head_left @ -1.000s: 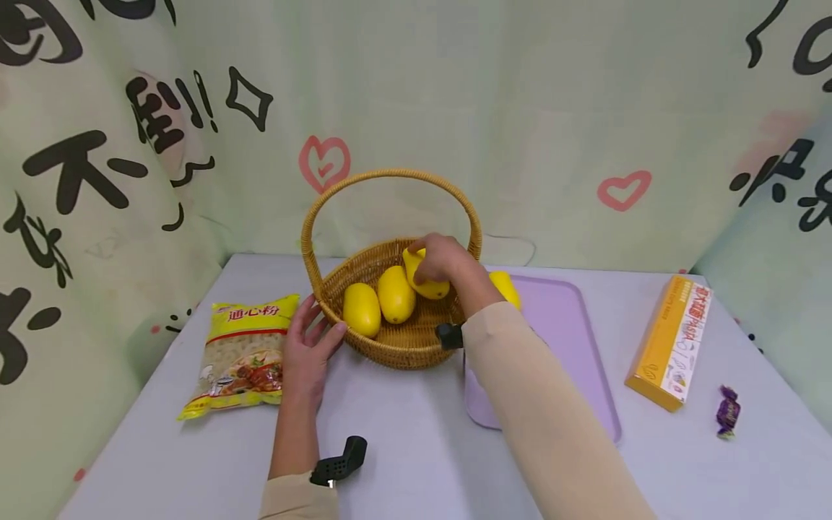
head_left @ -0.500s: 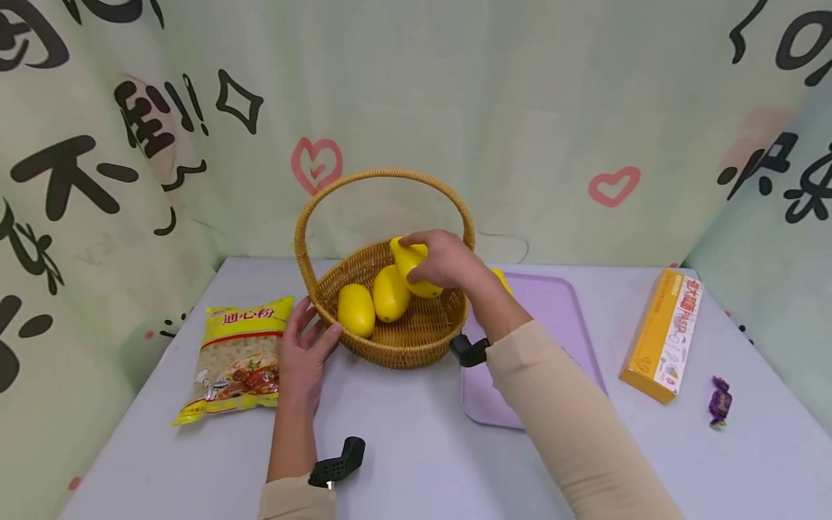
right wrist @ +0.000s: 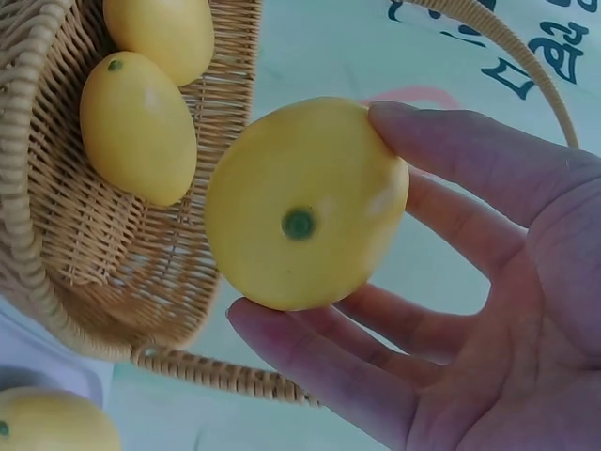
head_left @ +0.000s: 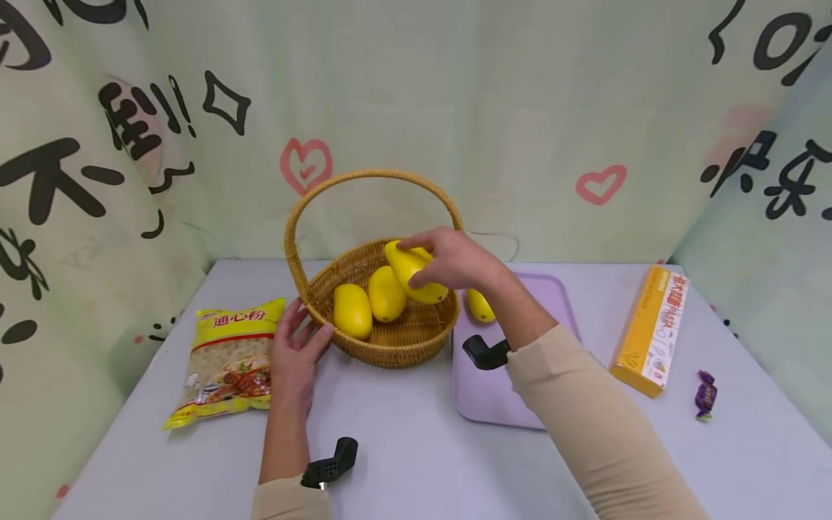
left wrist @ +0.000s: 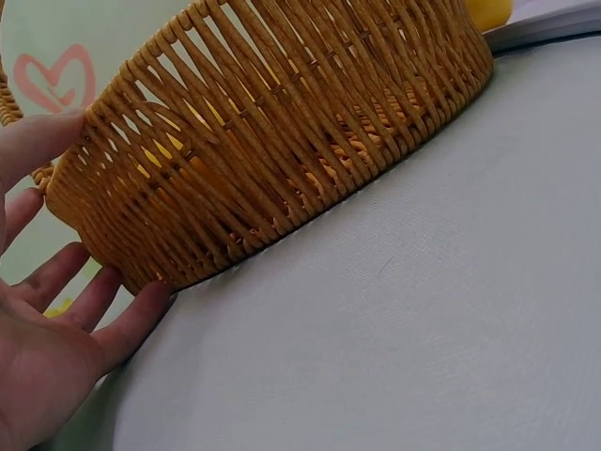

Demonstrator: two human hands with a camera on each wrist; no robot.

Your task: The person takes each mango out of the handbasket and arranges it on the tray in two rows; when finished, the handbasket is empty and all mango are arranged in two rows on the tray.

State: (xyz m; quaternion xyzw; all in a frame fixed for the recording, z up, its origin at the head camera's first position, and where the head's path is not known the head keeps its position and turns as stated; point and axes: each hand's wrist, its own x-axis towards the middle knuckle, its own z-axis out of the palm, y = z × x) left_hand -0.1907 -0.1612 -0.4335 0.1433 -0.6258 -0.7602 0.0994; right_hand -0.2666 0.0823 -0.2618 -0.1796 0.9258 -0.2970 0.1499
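My right hand [head_left: 455, 258] pinches a smooth yellow mango-like fruit [head_left: 416, 273] between thumb and fingers, over the right part of a wicker basket [head_left: 396, 355]. In the right wrist view this fruit [right wrist: 310, 202] shows its rounded end with a green spot. Two similar fruits, one at the left [head_left: 352, 312] and one in the middle [head_left: 387, 295], lie in the basket. My left hand [head_left: 295, 361] holds the basket's left end, with the thumb at the rim and the fingertips along the outer wall in the left wrist view.
A purple tray [head_left: 481, 397] carrying another yellow fruit [head_left: 479, 306] lies right of the basket. Farther right are a yellow pasta box [head_left: 650, 331] and a purple wrapped candy [head_left: 705, 396]. A macaroni bag [head_left: 227, 361] lies beside my left hand. The basket's tall handle [head_left: 373, 174] arches overhead.
My right hand, still pinching the fruit, has drawn slightly right relative to the basket, and the forearm has swung right, uncovering more of the tray's fruit. My left hand stays at the basket.
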